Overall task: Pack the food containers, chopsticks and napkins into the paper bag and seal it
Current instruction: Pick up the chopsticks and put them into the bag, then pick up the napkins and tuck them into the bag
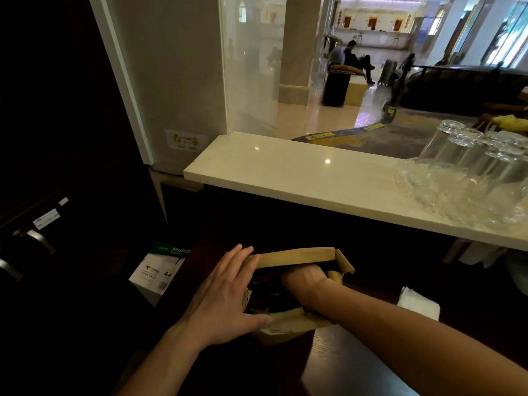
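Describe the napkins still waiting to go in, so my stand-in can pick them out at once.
Start at the brown paper bag on the dark lower counter, where the right hand reaches inside. Look just right of that forearm. The napkins are the small white stack lying flat there, the only white thing on the dark wood.

One paper bag (297, 257), two hands, one napkin stack (418, 302), several upturned glasses (460, 155) (overlapping, exact count unclear).

The brown paper bag (297, 257) is stood upright on the dark counter (343, 361), its mouth open with the rim folded over. White napkins (418, 305) are laid just to its right.
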A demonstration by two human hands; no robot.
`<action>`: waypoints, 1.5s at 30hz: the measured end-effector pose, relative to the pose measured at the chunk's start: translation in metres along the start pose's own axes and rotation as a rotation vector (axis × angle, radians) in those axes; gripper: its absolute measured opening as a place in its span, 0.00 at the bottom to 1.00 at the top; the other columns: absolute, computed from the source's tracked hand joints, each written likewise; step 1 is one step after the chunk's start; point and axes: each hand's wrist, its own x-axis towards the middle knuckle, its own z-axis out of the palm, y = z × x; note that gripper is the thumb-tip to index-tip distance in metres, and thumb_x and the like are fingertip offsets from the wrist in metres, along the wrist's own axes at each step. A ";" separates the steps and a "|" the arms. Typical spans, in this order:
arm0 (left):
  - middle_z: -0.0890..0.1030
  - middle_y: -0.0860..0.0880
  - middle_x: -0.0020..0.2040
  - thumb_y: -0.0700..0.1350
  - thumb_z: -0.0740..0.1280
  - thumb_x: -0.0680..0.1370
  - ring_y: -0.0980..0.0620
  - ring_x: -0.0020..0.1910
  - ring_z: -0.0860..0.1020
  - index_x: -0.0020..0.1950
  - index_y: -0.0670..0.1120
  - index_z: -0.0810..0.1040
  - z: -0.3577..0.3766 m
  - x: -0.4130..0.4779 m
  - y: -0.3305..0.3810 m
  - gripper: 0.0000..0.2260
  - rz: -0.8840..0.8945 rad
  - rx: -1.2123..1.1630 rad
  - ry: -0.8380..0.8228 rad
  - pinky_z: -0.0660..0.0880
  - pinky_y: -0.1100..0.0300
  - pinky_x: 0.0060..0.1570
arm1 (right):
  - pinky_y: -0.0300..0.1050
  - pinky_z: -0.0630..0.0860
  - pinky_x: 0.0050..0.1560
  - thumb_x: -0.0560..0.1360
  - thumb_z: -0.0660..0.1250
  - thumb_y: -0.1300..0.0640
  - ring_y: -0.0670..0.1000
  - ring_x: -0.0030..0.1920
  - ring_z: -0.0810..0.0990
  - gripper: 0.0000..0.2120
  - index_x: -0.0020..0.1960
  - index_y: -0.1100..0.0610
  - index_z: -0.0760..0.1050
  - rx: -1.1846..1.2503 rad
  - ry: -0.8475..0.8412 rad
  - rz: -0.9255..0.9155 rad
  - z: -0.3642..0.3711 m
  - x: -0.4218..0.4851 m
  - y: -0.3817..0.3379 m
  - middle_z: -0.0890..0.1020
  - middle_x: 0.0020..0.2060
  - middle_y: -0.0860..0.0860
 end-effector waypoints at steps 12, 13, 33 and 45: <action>0.58 0.54 0.77 0.63 0.67 0.71 0.53 0.78 0.49 0.66 0.60 0.68 -0.004 0.006 0.007 0.25 0.216 -0.014 0.138 0.49 0.46 0.75 | 0.57 0.71 0.62 0.79 0.61 0.58 0.62 0.61 0.74 0.15 0.65 0.55 0.70 0.218 0.077 -0.027 -0.010 -0.015 0.002 0.76 0.62 0.59; 0.58 0.55 0.77 0.63 0.67 0.72 0.53 0.78 0.48 0.66 0.59 0.69 -0.003 0.006 0.006 0.24 0.232 0.020 0.128 0.48 0.45 0.75 | 0.57 0.70 0.63 0.79 0.61 0.58 0.62 0.62 0.74 0.16 0.66 0.55 0.69 0.212 0.063 -0.034 -0.010 -0.016 0.002 0.75 0.63 0.59; 0.35 0.61 0.77 0.75 0.68 0.61 0.60 0.72 0.28 0.77 0.57 0.41 -0.005 0.026 0.000 0.56 0.107 -0.009 -0.113 0.32 0.54 0.70 | 0.42 0.81 0.52 0.74 0.72 0.58 0.43 0.48 0.82 0.13 0.57 0.47 0.78 1.145 0.311 0.008 -0.044 -0.095 0.035 0.82 0.46 0.47; 0.37 0.63 0.77 0.78 0.65 0.61 0.61 0.71 0.27 0.76 0.64 0.40 -0.004 0.026 0.006 0.52 0.013 -0.093 -0.078 0.39 0.50 0.72 | 0.46 0.81 0.35 0.73 0.71 0.69 0.53 0.33 0.81 0.07 0.51 0.65 0.80 1.697 0.622 0.619 0.043 -0.125 0.132 0.83 0.33 0.58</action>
